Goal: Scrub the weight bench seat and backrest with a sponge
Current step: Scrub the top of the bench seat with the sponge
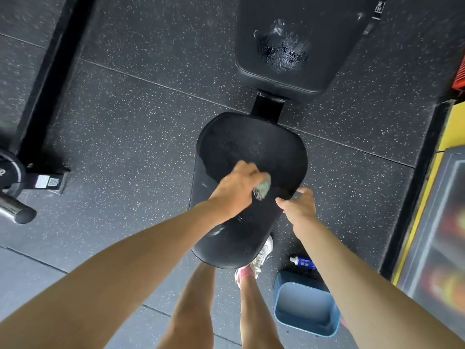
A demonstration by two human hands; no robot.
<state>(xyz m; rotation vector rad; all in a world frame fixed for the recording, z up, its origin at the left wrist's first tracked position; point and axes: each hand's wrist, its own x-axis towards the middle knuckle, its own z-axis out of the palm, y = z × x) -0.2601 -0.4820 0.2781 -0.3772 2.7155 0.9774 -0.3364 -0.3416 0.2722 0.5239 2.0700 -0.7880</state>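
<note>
In the head view I look down on the black padded bench seat, which is narrow at my end and wide at the far end. My left grip is over the middle of this seat, with the fingers curled around a green sponge and pressing it on the wet surface. My right grip is at the right edge of the seat, just beside the sponge. Its thumb and fingers are spread apart and it holds nothing. I cannot tell if it touches the pad.

Beyond the seat, after a black steel post, lies the black padded backrest with a white foamy wet patch on it.

On the dark speckled rubber floor, at the right of my legs, stands a blue plastic bucket, and near it lies a small bottle with white cap and blue label. A white sneaker is partly under the near end of the seat. At far left I see a black weight plate on a chrome bar
</note>
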